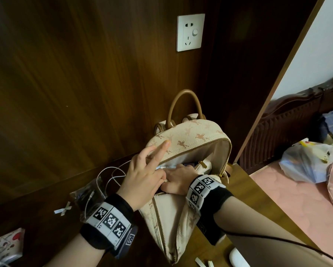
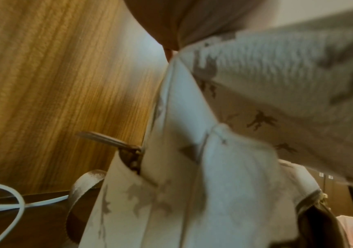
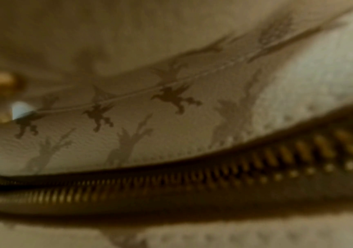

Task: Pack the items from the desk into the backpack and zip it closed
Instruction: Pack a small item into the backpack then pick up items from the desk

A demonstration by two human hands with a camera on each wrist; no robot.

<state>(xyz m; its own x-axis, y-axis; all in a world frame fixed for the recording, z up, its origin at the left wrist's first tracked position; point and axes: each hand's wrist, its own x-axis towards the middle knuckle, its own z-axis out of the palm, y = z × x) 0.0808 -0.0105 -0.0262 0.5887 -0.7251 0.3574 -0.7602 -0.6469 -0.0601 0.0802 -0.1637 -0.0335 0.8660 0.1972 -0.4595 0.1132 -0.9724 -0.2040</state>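
While the backpack (image 1: 186, 151) is standing upright on the worktop (image 1: 244, 191), its mouth is being held apart by the left hand (image 1: 142, 178), fingers curled on the near rim, and the right hand (image 1: 178, 177) is being pushed inside, its grip seemingly hidden.

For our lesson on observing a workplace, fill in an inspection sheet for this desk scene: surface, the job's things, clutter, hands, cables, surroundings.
Surface: dark wooden desk, set in a corner of wood panelling.
Job's things: cream patterned backpack upright, main zip open; small patterned box on the desk at near left.
Clutter: clear plastic bag, small white bow, white object at the near edge.
Hands: left hand at the opening's edge, index finger raised; right hand reaching inside the backpack, fingers hidden.
Cables: white cable looped left of the backpack.
Surroundings: wall socket above; bed with a plastic bag at right.
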